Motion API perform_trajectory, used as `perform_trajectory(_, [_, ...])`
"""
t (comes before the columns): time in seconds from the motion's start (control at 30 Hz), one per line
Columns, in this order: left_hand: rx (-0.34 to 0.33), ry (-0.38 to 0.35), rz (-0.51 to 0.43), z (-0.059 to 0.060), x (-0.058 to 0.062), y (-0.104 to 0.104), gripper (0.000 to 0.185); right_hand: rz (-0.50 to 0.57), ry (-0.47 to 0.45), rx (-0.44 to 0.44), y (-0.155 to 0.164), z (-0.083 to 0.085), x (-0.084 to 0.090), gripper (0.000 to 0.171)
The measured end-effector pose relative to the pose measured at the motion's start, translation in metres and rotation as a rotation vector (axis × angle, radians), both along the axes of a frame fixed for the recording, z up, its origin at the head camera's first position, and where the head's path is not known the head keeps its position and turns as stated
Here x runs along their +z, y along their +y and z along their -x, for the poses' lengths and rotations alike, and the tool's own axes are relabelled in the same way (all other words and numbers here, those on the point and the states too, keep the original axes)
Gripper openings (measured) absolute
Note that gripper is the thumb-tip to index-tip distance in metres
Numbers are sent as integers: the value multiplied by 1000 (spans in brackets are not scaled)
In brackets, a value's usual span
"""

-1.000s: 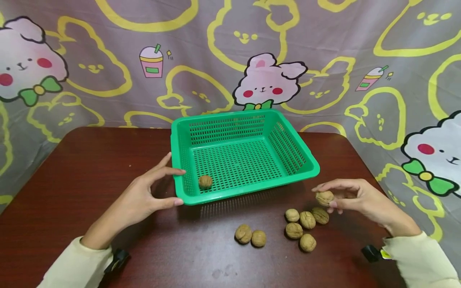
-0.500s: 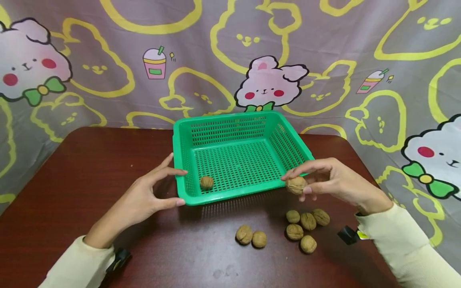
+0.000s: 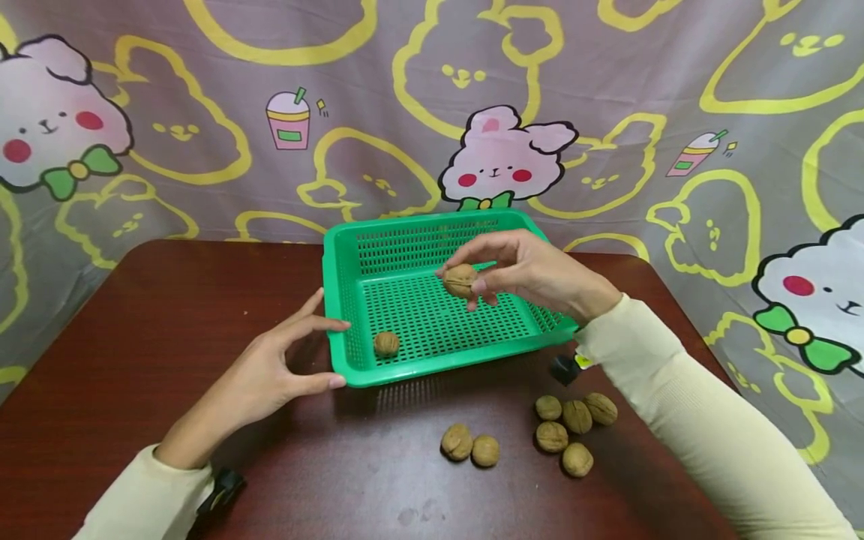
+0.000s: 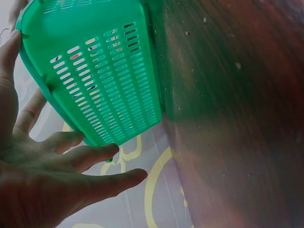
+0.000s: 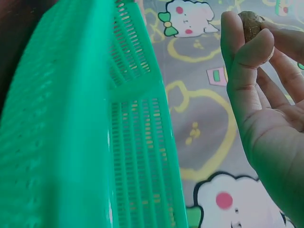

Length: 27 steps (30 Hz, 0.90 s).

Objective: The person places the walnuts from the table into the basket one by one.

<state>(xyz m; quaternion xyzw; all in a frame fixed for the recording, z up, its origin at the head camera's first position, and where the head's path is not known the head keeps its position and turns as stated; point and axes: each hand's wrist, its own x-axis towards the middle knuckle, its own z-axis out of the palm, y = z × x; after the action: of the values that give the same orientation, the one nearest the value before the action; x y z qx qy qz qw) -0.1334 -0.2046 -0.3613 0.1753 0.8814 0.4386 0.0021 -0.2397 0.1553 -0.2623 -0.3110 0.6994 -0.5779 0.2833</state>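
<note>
A green plastic basket (image 3: pixel 432 365) with slotted walls stands on the table, with one walnut (image 3: pixel 387 344) lying at its front left. My left hand (image 3: pixel 259 371) touches the basket's left rim with thumb and index finger; in the left wrist view its other fingers (image 4: pixel 114 183) spread along the outside wall. My right hand (image 3: pixel 523 270) pinches another walnut (image 3: pixel 460 281) between thumb and fingers above the basket's middle. That held walnut (image 5: pixel 251 26) also shows at the fingertips in the right wrist view. Several loose walnuts (image 3: pixel 551 436) lie at the front right.
Two more walnuts (image 3: pixel 470 445) sit side by side on the dark red wooden table (image 3: pixel 378 480), in front of the basket. A patterned cloth (image 3: pixel 378 90) hangs behind and at the right of the table.
My right hand has carried the walnut leftward and up, from beside the loose walnuts, across the basket's front rim to above its inside. My left hand stays at the rim.
</note>
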Motion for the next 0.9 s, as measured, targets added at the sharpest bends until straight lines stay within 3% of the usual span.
perform_trajectory(0.2, [7, 8, 8, -1, 1, -1, 62, 70, -87, 3, -40, 26, 0, 28])
perform_trajectory(0.5, [0, 19, 11, 0, -2, 0, 61, 120, -170, -31, -84, 59, -23, 29])
perform_trajectory(0.67, [2, 23, 12, -1, -3, 1, 62, 88, -211, -15, -102, 69, -43, 27])
perform_trajectory(0.9, [-3, 39, 11, 0, -3, 0, 63, -62, -243, 59, -116, 76, -72, 27])
